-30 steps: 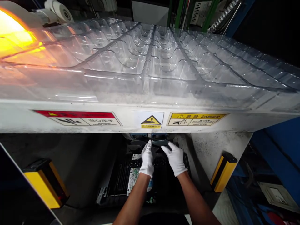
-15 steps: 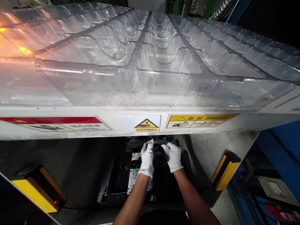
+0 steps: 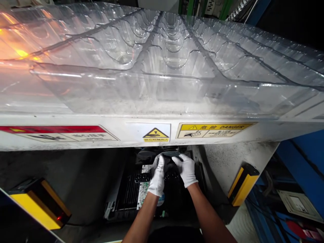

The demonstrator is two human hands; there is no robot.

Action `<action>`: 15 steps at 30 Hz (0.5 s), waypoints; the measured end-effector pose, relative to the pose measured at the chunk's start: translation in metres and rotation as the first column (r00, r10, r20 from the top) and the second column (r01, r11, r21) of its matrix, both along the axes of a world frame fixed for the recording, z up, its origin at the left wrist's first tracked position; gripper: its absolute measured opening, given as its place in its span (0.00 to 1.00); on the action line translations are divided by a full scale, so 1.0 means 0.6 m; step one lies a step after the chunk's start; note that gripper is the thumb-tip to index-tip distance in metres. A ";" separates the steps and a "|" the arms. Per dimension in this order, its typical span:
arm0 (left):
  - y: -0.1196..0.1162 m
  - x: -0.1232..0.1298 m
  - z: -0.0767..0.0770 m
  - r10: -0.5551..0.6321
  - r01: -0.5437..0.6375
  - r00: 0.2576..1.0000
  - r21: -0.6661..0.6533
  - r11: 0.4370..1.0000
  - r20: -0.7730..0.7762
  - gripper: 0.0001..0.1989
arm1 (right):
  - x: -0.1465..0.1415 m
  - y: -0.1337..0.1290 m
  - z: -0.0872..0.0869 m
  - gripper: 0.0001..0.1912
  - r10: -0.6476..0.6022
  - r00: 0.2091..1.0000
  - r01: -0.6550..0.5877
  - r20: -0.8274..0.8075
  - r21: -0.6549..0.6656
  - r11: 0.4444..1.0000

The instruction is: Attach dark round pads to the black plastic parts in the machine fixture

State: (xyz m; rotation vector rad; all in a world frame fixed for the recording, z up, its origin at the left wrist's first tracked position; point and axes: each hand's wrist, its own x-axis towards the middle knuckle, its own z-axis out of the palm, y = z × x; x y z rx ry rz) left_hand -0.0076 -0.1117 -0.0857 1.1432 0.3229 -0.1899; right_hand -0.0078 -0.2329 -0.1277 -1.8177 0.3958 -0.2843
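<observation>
My left hand, in a white glove, is under the white machine beam with its thumb up and its fingers curled inward. Whatever those fingers grip is hidden by the glove. Facing it, my right hand wears a matching glove, its fingers bent and closed toward the left hand around something too dark to make out. Just beyond the fingertips is a dark rounded disc. Near my left wrist a black part with round holes lies across a speckled pale plate; a similar black part sits between the hands.
A clear plastic tray with moulded pockets rests on the white beam, which carries warning labels and overhangs the hands. Yellow-and-black sensor posts stand at left and right. Blue framework is at far right.
My left hand has turned slightly and dropped a little, its fingertips lower than before. The right hand has shifted only slightly. The whole view has drifted a bit left.
</observation>
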 end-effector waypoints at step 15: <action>0.003 0.017 -0.062 -0.044 0.036 0.997 0.115 0.993 0.060 0.15 | 0.012 -0.003 0.079 0.07 0.125 0.935 0.012 0.333 -0.381 0.925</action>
